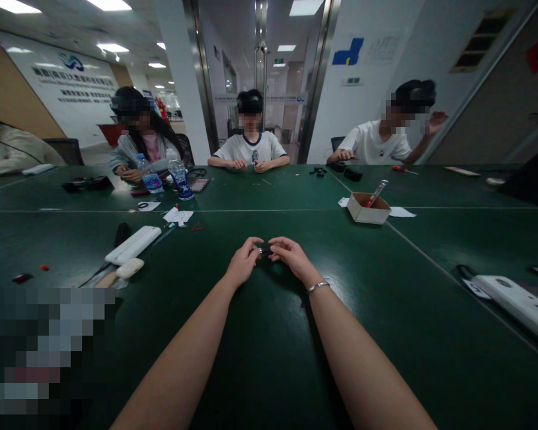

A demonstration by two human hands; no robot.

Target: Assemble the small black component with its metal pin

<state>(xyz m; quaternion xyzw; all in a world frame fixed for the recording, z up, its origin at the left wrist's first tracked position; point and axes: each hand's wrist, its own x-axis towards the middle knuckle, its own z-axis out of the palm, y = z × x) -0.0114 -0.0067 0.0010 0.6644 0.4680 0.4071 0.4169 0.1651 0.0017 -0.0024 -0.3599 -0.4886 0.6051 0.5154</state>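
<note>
Both my arms reach out over the dark green table point(269, 334). My left hand point(243, 261) and my right hand point(290, 255) meet at the middle of it, fingers curled and pinching a small dark object point(265, 250) between them. I cannot make out what the object is. A thin bracelet point(318, 286) sits on my right wrist.
A white power strip point(133, 244) and a pale oval piece point(130, 267) lie to the left, another white strip point(517, 301) to the right. A small cardboard box point(368, 208) with a red-tipped tool stands ahead right. Two water bottles point(180, 179) and several seated people are across the table.
</note>
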